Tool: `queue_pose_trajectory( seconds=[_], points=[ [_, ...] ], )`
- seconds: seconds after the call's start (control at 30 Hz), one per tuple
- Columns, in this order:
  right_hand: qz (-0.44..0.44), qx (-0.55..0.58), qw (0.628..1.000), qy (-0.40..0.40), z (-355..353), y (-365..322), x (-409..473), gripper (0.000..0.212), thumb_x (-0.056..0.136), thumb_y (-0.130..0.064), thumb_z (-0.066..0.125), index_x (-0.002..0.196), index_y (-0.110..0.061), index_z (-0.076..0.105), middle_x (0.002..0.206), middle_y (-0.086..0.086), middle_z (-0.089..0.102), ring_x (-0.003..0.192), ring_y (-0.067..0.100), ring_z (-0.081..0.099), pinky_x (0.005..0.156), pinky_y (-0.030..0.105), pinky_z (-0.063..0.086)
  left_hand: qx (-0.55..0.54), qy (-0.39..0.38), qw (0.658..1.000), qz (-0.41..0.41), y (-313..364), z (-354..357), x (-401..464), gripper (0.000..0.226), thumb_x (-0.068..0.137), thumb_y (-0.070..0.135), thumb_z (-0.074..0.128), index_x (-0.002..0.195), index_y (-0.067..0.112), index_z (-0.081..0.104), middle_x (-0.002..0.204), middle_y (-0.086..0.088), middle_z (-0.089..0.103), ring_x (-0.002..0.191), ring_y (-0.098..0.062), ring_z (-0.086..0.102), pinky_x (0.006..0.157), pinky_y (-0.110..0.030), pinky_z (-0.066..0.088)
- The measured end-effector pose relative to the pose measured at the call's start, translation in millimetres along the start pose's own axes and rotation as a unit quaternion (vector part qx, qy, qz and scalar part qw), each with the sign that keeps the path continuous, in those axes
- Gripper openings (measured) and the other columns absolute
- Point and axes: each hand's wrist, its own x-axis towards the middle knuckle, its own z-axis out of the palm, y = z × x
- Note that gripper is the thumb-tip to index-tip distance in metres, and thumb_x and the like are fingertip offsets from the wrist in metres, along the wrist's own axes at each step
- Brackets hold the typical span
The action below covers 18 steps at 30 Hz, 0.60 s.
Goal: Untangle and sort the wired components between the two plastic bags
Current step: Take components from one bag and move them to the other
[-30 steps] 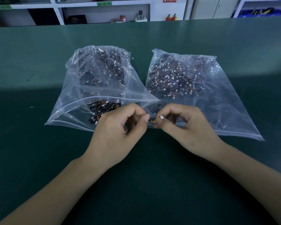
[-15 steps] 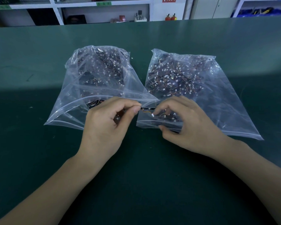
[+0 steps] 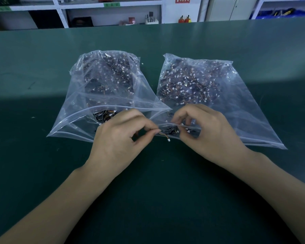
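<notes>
The left hand point(image 3: 120, 138) pinches one wired component point(image 3: 164, 135) at the right bag point(image 3: 245, 110) mouth, where the right hand point(image 3: 206, 132) curls, apparently pinching others. A tug could drag neighbours out tangled. The left bag point(image 3: 74, 120) sits just beside, on the green surface point(image 3: 42, 173).

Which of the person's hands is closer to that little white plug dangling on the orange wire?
Left, narrowly. The left hand pinches the wire just up-left of the white plug. The right hand lies to the plug's right, fingers at the right bag's mouth.
</notes>
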Motion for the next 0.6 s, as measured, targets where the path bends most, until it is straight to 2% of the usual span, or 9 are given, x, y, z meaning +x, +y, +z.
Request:
queue_pose_trajectory(
  seconds=[0.2,0.3,0.4,0.5,0.6],
  points=[
    [0.004,0.008,1.000,0.001,2.3,0.9,-0.1,0.033,0.081,0.002,0.075,0.099,-0.025,0.068,0.094,-0.018,0.066,0.087,0.012,0.061,0.075,0.039,0.055,0.030,-0.002,0.999,-0.021,6.2,6.7,3.7,0.012,0.094,0.027,0.081,0.084,0.024,0.076,0.080,0.014,0.055,0.068,0.001,0.044,0.054,-0.033,0.046],
    [0.000,0.007,1.000,0.007,2.7,1.9,-0.3,0.033,0.081,0.002,0.075,0.100,-0.024,0.069,0.094,-0.018,0.066,0.086,0.011,0.061,0.075,0.038,0.055,0.052,-0.012,0.998,-0.030,10.4,8.7,3.3,0.015,0.092,0.024,0.081,0.080,0.024,0.071,0.077,0.012,0.053,0.067,-0.002,0.045,0.052,-0.033,0.045],
    [-0.002,0.005,1.000,0.011,3.5,2.3,-0.3,0.033,0.080,0.002,0.075,0.100,-0.024,0.069,0.095,-0.017,0.066,0.087,0.012,0.061,0.075,0.036,0.055,0.132,-0.017,0.991,0.022,15.1,11.5,3.6,0.016,0.089,0.015,0.079,0.077,0.021,0.069,0.075,0.007,0.055,0.069,-0.010,0.053,0.047,-0.032,0.044],
    [-0.004,0.004,1.000,0.004,4.9,1.6,-0.3,0.033,0.081,0.000,0.075,0.100,-0.026,0.068,0.093,-0.017,0.066,0.089,0.010,0.061,0.076,0.033,0.054,0.208,-0.076,0.973,0.070,17.4,12.7,3.1,0.011,0.089,0.020,0.084,0.082,0.025,0.078,0.074,0.005,0.060,0.068,-0.020,0.063,0.044,-0.033,0.045],
    [-0.003,0.002,1.000,-0.003,5.8,0.2,-0.6,0.033,0.081,-0.001,0.073,0.100,-0.028,0.068,0.093,-0.018,0.066,0.090,0.011,0.061,0.077,0.032,0.054,0.251,-0.113,0.959,0.072,20.6,13.2,3.3,0.014,0.083,0.024,0.092,0.090,0.030,0.081,0.069,0.005,0.059,0.065,-0.020,0.065,0.043,-0.029,0.040]
  ],
)
